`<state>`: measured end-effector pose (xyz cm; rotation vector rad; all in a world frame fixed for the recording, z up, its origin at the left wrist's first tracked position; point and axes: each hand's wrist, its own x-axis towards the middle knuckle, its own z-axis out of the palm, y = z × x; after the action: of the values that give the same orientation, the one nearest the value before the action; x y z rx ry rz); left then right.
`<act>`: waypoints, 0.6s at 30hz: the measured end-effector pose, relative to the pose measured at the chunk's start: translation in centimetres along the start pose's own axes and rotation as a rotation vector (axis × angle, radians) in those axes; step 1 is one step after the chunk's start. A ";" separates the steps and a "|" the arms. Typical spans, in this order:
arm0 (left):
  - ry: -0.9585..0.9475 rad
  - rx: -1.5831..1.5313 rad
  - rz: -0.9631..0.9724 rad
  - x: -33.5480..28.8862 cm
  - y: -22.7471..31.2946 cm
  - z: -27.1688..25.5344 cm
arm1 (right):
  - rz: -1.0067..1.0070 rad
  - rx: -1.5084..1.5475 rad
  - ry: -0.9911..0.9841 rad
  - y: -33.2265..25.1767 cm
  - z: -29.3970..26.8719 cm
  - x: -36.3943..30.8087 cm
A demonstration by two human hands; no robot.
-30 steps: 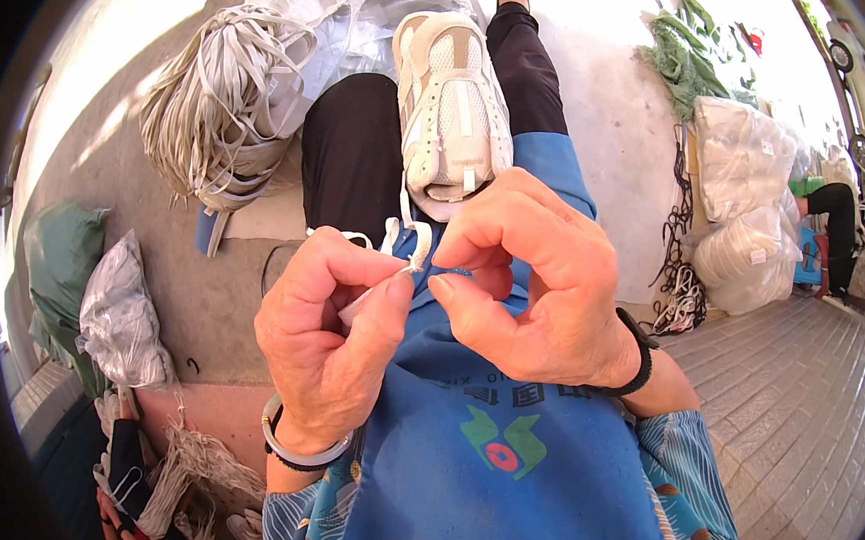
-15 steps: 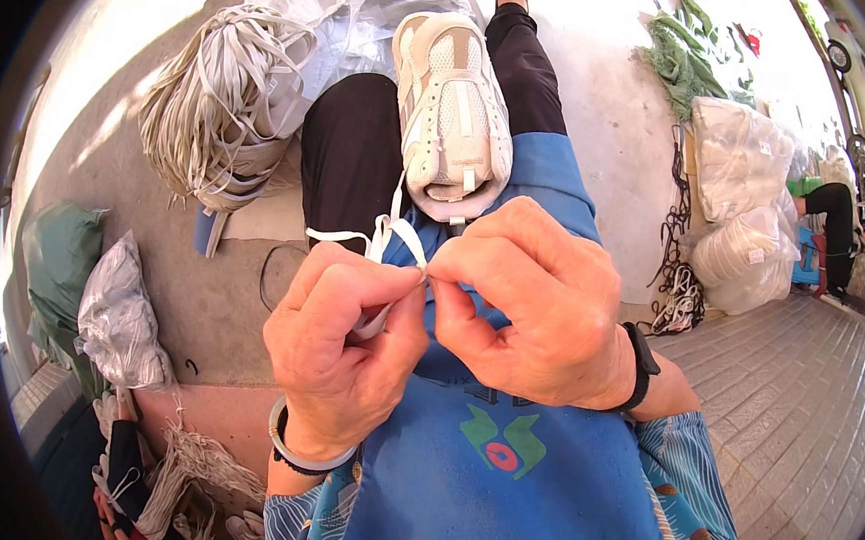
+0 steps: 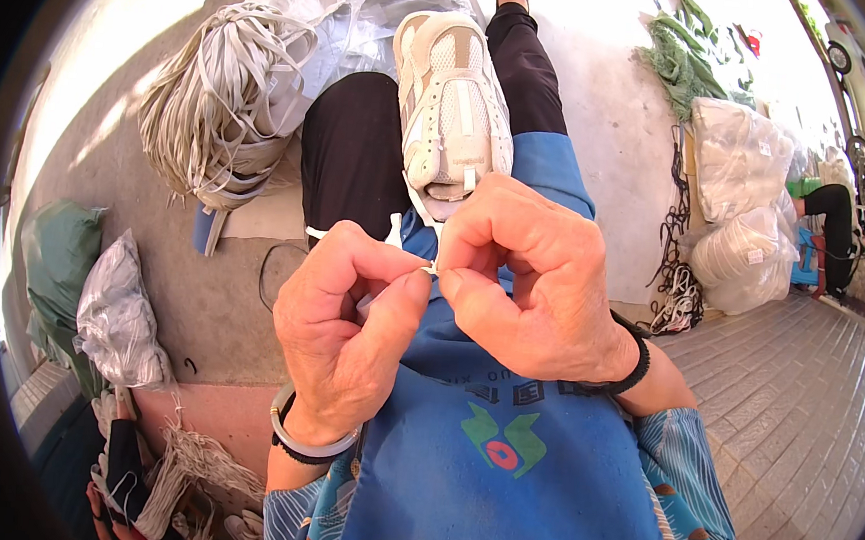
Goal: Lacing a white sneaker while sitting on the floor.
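A cream and beige sneaker (image 3: 453,121) rests on my lap, its heel toward me and its toe pointing away. From its left side a flat white shoelace (image 3: 418,207) runs down to my fingers. My left hand (image 3: 354,315) pinches the lace between thumb and forefinger. Right against it, my right hand (image 3: 527,282) pinches the same lace, so the two sets of fingertips almost meet. A short bit of lace shows between them; whether it is knotted is too small to tell. Beneath both hands lies my blue apron (image 3: 478,484).
A big bundle of pale laces (image 3: 228,105) stands at the left. Green (image 3: 62,264) and clear plastic bags (image 3: 123,319) lie nearer on that side, above another person's hands at lower left. Wrapped packages (image 3: 743,201) and dark cords (image 3: 677,287) lie to the right.
The large lace loop between my hands has shrunk to a short bit at the fingertips. My right hand has turned slightly and now overlaps the shoe's heel.
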<state>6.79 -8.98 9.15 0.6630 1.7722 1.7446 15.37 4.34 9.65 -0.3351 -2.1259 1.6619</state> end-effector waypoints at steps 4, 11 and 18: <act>0.006 -0.035 -0.028 0.1 0.3 -0.1 | 0.063 0.050 -0.009 0.3 -0.1 0.2; 0.036 0.029 -0.010 0.1 0.1 -0.4 | -0.076 -0.158 0.039 -0.4 0.1 0.3; 0.059 0.287 0.143 0.1 0.2 -0.3 | -0.232 -0.339 0.104 -0.1 0.6 0.1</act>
<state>6.52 -9.17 9.31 0.8842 2.0852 1.6285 15.03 3.88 9.65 -0.2555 -2.2669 1.1327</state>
